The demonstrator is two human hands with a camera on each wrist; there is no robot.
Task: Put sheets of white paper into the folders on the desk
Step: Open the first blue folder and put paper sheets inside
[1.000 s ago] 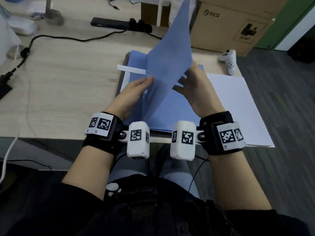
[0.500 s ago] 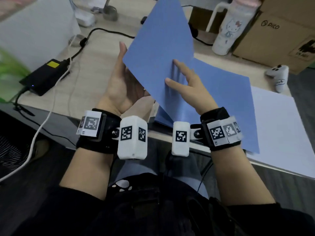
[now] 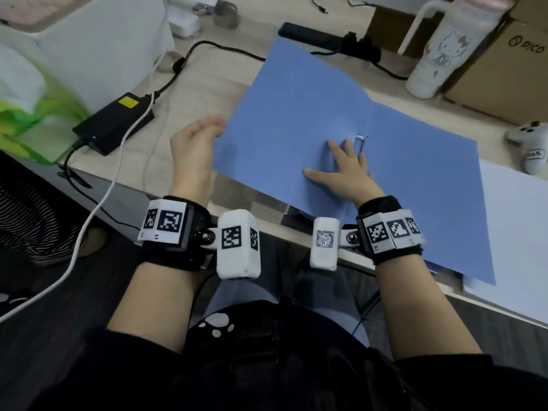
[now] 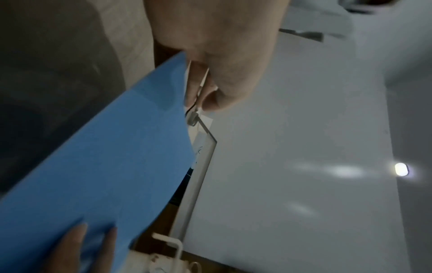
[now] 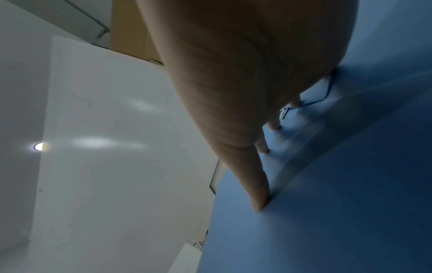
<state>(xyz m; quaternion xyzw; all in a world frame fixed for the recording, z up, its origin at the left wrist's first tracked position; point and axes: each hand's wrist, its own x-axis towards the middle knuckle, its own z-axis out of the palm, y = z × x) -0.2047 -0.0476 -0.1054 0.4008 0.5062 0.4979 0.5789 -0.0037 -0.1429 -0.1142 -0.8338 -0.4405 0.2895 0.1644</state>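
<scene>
A blue folder [image 3: 296, 114] lies spread open on the desk, its left cover still slightly raised. My left hand [image 3: 195, 149] is at that cover's left edge, fingers loosely curled and touching it; the left wrist view shows the folder's [image 4: 105, 166] corner against those fingers. My right hand [image 3: 347, 164] rests flat with spread fingers on the folder's inside by the spine, beside a small clip [image 3: 359, 143]. In the right wrist view its thumb tip presses on the blue folder [image 5: 350, 184]. A stack of white paper [image 3: 516, 232] lies to the right, partly under the folder.
A black power adapter [image 3: 114, 123] with cables sits left of the folder. Behind it are a power strip [image 3: 329, 40], a white bottle [image 3: 436, 51] and a cardboard box [image 3: 504, 63]. A white controller [image 3: 530, 149] lies at the right. The desk's front edge runs under my wrists.
The cover that stood upright between my hands has swung down to the left. My right hand has come down flat on the folder's inside; my left hand followed the cover's edge leftward.
</scene>
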